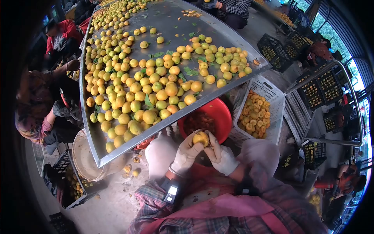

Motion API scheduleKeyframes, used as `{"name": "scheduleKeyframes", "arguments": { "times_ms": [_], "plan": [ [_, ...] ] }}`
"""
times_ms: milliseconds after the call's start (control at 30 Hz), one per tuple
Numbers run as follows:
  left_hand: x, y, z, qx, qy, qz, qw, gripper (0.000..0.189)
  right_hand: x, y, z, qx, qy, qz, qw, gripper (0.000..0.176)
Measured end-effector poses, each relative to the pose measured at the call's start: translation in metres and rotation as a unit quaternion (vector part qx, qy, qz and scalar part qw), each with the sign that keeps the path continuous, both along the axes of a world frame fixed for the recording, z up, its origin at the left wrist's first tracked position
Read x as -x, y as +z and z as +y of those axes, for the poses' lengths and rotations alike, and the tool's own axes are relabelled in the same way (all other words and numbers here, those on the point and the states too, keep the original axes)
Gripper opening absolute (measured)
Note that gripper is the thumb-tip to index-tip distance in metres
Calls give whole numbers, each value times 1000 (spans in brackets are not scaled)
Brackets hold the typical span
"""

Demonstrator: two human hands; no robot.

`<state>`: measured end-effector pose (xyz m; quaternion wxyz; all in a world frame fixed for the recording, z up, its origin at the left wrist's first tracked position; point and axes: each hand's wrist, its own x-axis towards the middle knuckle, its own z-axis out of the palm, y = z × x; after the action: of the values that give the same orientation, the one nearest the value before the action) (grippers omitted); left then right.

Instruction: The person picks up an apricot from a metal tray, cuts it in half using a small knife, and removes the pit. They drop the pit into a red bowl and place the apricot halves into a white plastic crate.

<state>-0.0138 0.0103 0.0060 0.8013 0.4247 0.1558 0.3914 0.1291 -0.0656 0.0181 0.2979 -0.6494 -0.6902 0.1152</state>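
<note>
Both my hands wear white gloves and meet around one yellow-orange fruit [201, 138] held in front of my lap. My left hand [186, 153] cups the fruit from the left and below. My right hand [221, 156] presses on it from the right, fingers curled over its side. Just beyond the fruit sits a red basin [222, 113] holding dark bits. A large metal table [175, 19], heaped with several yellow and orange fruits [150, 116], slopes away in front of me.
A white plastic crate [272, 93] with cut fruit pieces stands to the right of the basin. Black crates of fruit [325, 84] line the right side. Other people sit around the table, one on the left holding red clippers [64, 98]. A round basin [83, 158] sits under the table's corner.
</note>
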Motion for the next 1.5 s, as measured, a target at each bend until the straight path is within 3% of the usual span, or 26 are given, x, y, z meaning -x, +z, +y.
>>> {"name": "scheduleKeyframes", "arguments": {
  "times_ms": [33, 100, 167, 233, 300, 400, 467, 533, 633, 667, 700, 767, 900, 967, 1100, 1167, 1400, 1500],
  "plan": [
    [3, -3, -2, -2, 1, 3, 1000, 53, 3, 0, 1, -2, 1, 3, 1000, 61],
    [7, 11, -4, 150, -45, -3, 988, 52, 7, 0, 3, -40, -14, 32, 999, 61],
    [8, 10, -3, 137, -61, -32, 988, 49, 6, -1, 5, -41, -7, 32, 999, 60],
    [8, -16, -1, 74, -31, 34, 996, 45, 1, -1, 4, -39, -3, 31, 999, 59],
    [10, 11, -1, 25, -27, 52, 998, 43, -9, 1, 1, 83, 19, 2, 996, 57],
    [5, 6, -3, -38, -2, 97, 995, 42, -20, -1, -2, 71, 64, -61, 994, 56],
    [3, -2, -7, -52, 20, 125, 991, 42, -16, -4, -3, 55, 42, -29, 997, 56],
    [2, -1, -6, 69, 24, 52, 996, 40, -5, -6, -2, 26, 11, 10, 1000, 57],
    [1, 18, -5, 78, -21, 14, 997, 47, 3, -10, 0, 50, -14, 26, 998, 58],
    [1, -8, -7, 100, 3, 39, 994, 48, 5, -4, 0, 50, -19, 30, 998, 59],
    [-2, -22, -6, 121, -31, -17, 992, 48, 6, -10, 0, 20, -21, 22, 999, 60],
    [1, 6, -7, 144, -64, -25, 987, 46, 6, -7, -2, 88, -33, 26, 995, 61],
    [3, 14, -10, 188, -47, 17, 981, 44, 9, -11, -5, 71, -47, -18, 996, 62],
    [2, 10, -9, 194, -54, 32, 979, 43, 8, -15, -4, -3, -24, -71, 997, 62],
    [1, 9, -9, 167, -50, 7, 985, 43, 10, -7, -4, 61, -54, -27, 996, 60],
    [1, 11, -7, 97, -48, -3, 994, 42, 9, -7, -1, 30, -50, -13, 998, 59],
    [11, 26, -6, 66, -46, 23, 997, 39, 8, -5, -1, 22, -32, 11, 999, 58],
    [8, 9, -5, 50, -2, 25, 998, 40, 7, 5, 0, 12, -21, -7, 1000, 57]
  ]
}}
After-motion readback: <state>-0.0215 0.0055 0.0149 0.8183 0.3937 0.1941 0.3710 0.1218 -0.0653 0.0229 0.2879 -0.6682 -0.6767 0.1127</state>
